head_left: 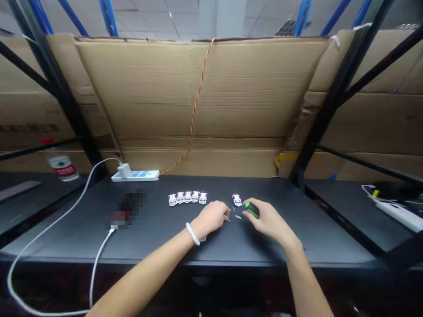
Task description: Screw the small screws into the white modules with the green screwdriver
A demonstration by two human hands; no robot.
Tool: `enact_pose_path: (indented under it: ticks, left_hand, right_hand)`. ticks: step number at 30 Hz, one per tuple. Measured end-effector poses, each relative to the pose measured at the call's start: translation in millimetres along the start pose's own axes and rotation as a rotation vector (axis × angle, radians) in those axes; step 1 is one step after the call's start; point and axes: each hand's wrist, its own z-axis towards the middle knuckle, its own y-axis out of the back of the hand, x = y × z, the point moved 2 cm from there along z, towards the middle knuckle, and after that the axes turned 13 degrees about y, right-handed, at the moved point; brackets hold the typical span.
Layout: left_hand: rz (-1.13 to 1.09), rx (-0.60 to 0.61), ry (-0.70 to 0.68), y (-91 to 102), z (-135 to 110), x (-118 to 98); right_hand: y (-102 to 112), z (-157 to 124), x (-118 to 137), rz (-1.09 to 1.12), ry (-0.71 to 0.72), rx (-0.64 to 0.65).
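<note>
My right hand (pixel 267 219) is closed around a black-and-green screwdriver-like handle (pixel 253 210), held just above the dark tabletop. Its working end does not show. To the left, my left hand (pixel 211 219), with a white bead bracelet on the wrist, rests low on the table. Its fingers are curled together by a tiny thin piece (pixel 229 220); what they pinch is too small to make out. Between the hands lie a small grey strip (pixel 238 216) and another tiny piece (pixel 233 209). One small white-and-purple part (pixel 237 200) lies just beyond the right fingertips.
Several similar white-and-purple parts (pixel 187 197) form a row behind my left hand. A power strip (pixel 140 175) with a charger lies at the back left, its white cable (pixel 49 229) looping forward. A blurred device (pixel 127 209) lies left. Black shelf posts (pixel 325 105) flank the cardboard-backed table.
</note>
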Motion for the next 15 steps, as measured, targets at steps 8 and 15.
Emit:
enact_pose_path:
  ticks: [8, 15]
  left_hand:
    - [-0.005, -0.012, -0.024, -1.2, -2.2, 1.6]
    - [-0.103, -0.088, 0.071, 16.0, -13.1, 6.6]
  right_hand:
    - [-33.9, -0.3, -5.9, -0.132, 0.009, 0.168]
    - [-40.4, 1.9, -4.7, -0.247, -0.049, 0.235]
